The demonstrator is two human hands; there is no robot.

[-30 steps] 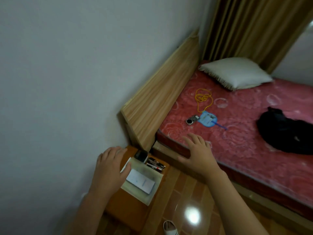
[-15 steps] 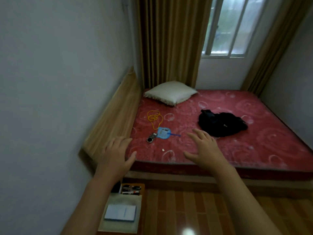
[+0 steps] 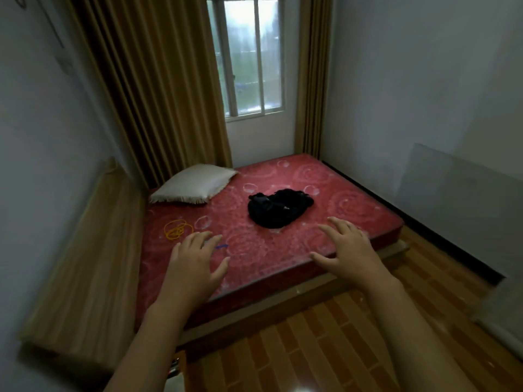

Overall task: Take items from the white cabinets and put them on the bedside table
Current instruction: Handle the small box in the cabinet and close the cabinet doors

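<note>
Both my hands hover empty above the near edge of the red mattress (image 3: pixel 283 250). My left hand (image 3: pixel 195 264) has its fingers spread and relaxed, palm down, and covers small items lying on the bed. My right hand (image 3: pixel 348 250) is also spread and holds nothing. Only a sliver of the bedside table (image 3: pixel 177 369) shows at the bottom edge beside my left forearm, with some small items on it. No white cabinet is in view.
A white pillow (image 3: pixel 195 183), a black garment (image 3: pixel 278 207) and an orange cord (image 3: pixel 177 229) lie on the mattress. The wooden headboard (image 3: pixel 93 264) runs along the left wall. Brown curtains (image 3: pixel 158 89) frame a window. A pale panel (image 3: pixel 464 205) leans against the right wall. Wooden floor lies below.
The view has swung up and to the right, away from the bedside table, which has slid almost out of frame. Both hands stay spread and empty, now over the mattress edge.
</note>
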